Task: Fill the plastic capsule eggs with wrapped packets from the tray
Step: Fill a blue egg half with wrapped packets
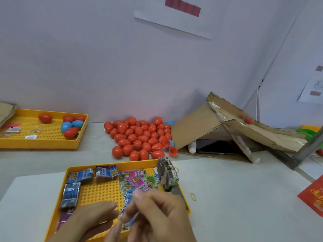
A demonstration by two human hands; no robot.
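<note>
While both hands hover over the near yellow tray [111, 164], the right hand [162, 212] has its fingers curled over the loose packets [138, 182]; whether it pinches one cannot be told, since the fingertips are blurred. The left hand [94, 219] lies beside it, fingers extended and relaxed, grasping nothing, above the tray's bare pegged floor. Just ahead of the right hand's fingers lies the heap of pink, blue and green packets. Ahead of the left hand, blue bundles [71, 193] line the tray's far and left walls. A banded stack of packets [167, 173] leans on the far right corner of the tray, ahead of the right hand. A rubber band [193, 196] lies on the table [236, 198], to the right of the right hand. Well beyond both hands, a pile of red eggs [139, 137] rests against the wall, with a few blue pieces at its right edge. Far ahead-left of the left hand, a second yellow tray [43, 142] holds red and blue eggs [71, 126]. Far ahead-right, folded cardboard [201, 126] stands tent-like.
</note>
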